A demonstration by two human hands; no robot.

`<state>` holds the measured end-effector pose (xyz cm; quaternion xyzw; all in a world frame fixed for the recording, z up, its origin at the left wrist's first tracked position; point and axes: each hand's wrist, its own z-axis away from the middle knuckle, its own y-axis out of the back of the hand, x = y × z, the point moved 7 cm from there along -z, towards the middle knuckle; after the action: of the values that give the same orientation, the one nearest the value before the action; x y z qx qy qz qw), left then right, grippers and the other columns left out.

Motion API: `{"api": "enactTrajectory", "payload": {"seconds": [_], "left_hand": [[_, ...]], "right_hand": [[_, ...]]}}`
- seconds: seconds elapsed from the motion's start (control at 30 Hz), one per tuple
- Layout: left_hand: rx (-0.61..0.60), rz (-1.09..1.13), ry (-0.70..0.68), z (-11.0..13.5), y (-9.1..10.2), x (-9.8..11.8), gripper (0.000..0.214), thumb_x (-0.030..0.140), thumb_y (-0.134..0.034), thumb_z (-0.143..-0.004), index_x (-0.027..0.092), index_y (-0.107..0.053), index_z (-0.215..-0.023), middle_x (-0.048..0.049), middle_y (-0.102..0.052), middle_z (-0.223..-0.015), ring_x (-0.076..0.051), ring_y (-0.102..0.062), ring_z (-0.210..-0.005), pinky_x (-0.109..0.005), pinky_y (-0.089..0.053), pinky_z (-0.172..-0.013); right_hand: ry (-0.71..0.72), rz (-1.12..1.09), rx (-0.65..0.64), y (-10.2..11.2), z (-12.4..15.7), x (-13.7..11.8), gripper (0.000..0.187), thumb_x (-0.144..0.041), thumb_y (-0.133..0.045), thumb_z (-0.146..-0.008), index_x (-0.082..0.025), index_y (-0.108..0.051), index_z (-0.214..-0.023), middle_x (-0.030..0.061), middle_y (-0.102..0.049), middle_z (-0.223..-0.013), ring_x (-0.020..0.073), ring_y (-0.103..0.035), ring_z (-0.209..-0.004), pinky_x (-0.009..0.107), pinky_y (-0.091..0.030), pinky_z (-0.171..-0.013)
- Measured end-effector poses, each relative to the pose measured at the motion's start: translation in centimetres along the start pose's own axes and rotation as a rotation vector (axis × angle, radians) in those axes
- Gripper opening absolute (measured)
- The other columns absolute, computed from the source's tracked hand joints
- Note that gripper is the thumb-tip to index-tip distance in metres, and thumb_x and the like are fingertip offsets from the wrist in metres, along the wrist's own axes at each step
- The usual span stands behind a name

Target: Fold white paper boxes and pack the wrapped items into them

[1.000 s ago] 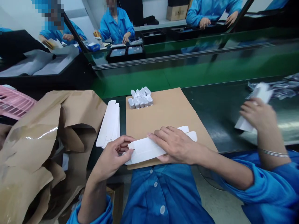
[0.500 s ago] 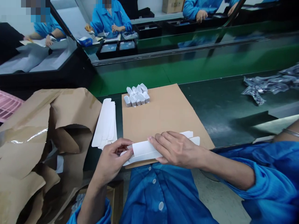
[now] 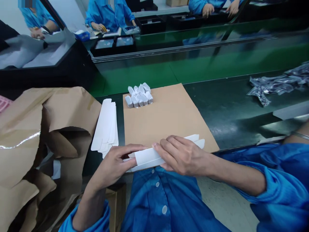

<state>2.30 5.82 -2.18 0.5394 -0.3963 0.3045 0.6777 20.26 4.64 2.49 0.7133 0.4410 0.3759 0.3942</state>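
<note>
A long white paper box (image 3: 147,157), partly folded with its end flaps out, lies across the near edge of a brown cardboard sheet (image 3: 166,116). My left hand (image 3: 120,161) pinches its left end between thumb and fingers. Over its right half lies my right hand (image 3: 181,154), fingers wrapped on the top and thumb below. Two flaps stick out past the right hand. A stack of flat white box blanks (image 3: 106,125) rests left of the sheet. At the sheet's far left corner, several small white wrapped pieces (image 3: 139,96) stand in two rows.
An opened brown carton (image 3: 67,109) stands at the left. Clear plastic bags (image 3: 265,88) lie at the right on the dark green table (image 3: 217,106). Co-workers in blue sit across the green conveyor (image 3: 145,71), with black trays (image 3: 113,45) before them.
My left fingers have stretched further along the box's left end. My right hand keeps its hold. The view has shifted slightly, and co-workers' hands across the conveyor have moved.
</note>
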Motion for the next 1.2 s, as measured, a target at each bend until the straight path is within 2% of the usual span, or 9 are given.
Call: {"api": "enactTrajectory", "payload": {"seconds": [0.3,0.43,0.5,0.57,0.63,0.8,0.9,1.03,1.2], "left_hand": [[-0.011,-0.023,-0.039,0.5,-0.7,0.4,0.018,0.024,-0.061,-0.08,0.027,-0.079,-0.081,-0.0011,-0.075,-0.076,-0.015,-0.068,-0.064,-0.023,-0.051,-0.057],[-0.049,0.025,-0.028,1.0,0.4,0.3,0.013,0.029,-0.066,-0.078,0.026,-0.078,-0.079,-0.0019,-0.072,-0.069,-0.016,-0.065,-0.06,-0.025,-0.05,-0.053],[0.205,0.113,-0.019,1.4,2.3,0.2,0.016,0.032,-0.068,-0.078,0.026,-0.075,-0.091,-0.0012,-0.072,-0.074,-0.017,-0.067,-0.062,-0.028,-0.055,-0.058],[0.669,0.2,-0.088,2.8,4.1,0.6,0.033,0.036,-0.066,-0.082,0.028,-0.065,-0.113,-0.0016,-0.073,-0.089,-0.018,-0.07,-0.074,-0.033,-0.059,-0.071],[0.916,0.258,-0.21,3.6,2.7,1.6,0.055,0.046,-0.06,-0.086,0.029,-0.046,-0.136,-0.0068,-0.067,-0.115,-0.023,-0.069,-0.097,-0.041,-0.057,-0.088],[0.676,0.376,-0.16,-0.8,-4.5,2.7,0.108,0.056,-0.068,-0.077,0.028,0.004,-0.152,-0.0186,-0.039,-0.15,-0.03,-0.055,-0.126,-0.043,-0.051,-0.099],[0.744,0.343,-0.108,-1.9,-3.5,1.8,0.097,0.042,-0.075,-0.074,0.027,-0.016,-0.15,-0.0151,-0.042,-0.147,-0.028,-0.057,-0.121,-0.039,-0.051,-0.096],[0.586,0.203,-0.231,-1.8,-2.5,2.3,0.083,0.034,-0.075,-0.072,0.026,-0.033,-0.143,-0.0116,-0.047,-0.141,-0.026,-0.059,-0.116,-0.035,-0.052,-0.091],[0.66,-0.017,-0.322,0.2,-2.7,3.4,0.061,0.026,-0.072,-0.069,0.023,-0.046,-0.125,-0.0056,-0.058,-0.118,-0.02,-0.062,-0.105,-0.03,-0.052,-0.087]], "right_hand": [[0.044,0.086,-0.023,0.4,0.9,-2.3,0.03,-0.011,-0.045,-0.094,0.002,-0.058,-0.117,0.0184,-0.069,-0.096,0.027,-0.068,-0.086,0.042,-0.056,-0.076],[-0.031,0.011,-0.069,0.0,1.8,-0.6,0.03,-0.013,-0.044,-0.094,-0.004,-0.056,-0.119,0.018,-0.07,-0.105,0.0284,-0.067,-0.096,0.044,-0.055,-0.084],[-0.167,-0.01,-0.07,-0.4,2.5,1.7,0.03,-0.018,-0.046,-0.094,-0.006,-0.055,-0.121,0.0173,-0.07,-0.106,0.0274,-0.067,-0.096,0.041,-0.057,-0.082],[-0.343,0.01,0.015,-0.6,3.0,3.9,0.031,-0.024,-0.051,-0.093,-0.007,-0.054,-0.119,0.0161,-0.071,-0.103,0.0249,-0.069,-0.089,0.036,-0.058,-0.074],[-0.5,0.075,0.134,-0.7,3.0,4.7,0.034,-0.027,-0.054,-0.092,-0.007,-0.054,-0.12,0.0157,-0.072,-0.099,0.0235,-0.069,-0.082,0.034,-0.057,-0.069],[-0.525,0.077,0.154,-2.2,0.4,0.5,0.043,-0.021,-0.047,-0.093,0.003,-0.049,-0.129,0.0246,-0.067,-0.111,0.0303,-0.067,-0.098,0.039,-0.056,-0.078],[-0.523,-0.351,0.066,-2.4,-0.4,0.2,0.058,-0.035,-0.055,-0.093,-0.004,-0.042,-0.14,0.0205,-0.063,-0.123,0.0273,-0.064,-0.106,0.038,-0.056,-0.085],[-0.681,-0.795,0.26,-0.8,-0.6,4.1,0.054,-0.04,-0.062,-0.09,-0.02,-0.048,-0.138,0.0085,-0.064,-0.111,0.0159,-0.064,-0.087,0.029,-0.056,-0.073],[-0.394,-0.871,0.28,-0.1,-2.6,4.2,0.029,-0.028,-0.061,-0.091,-0.016,-0.067,-0.118,0.0093,-0.064,-0.104,0.0168,-0.062,-0.095,0.03,-0.053,-0.081]]}}
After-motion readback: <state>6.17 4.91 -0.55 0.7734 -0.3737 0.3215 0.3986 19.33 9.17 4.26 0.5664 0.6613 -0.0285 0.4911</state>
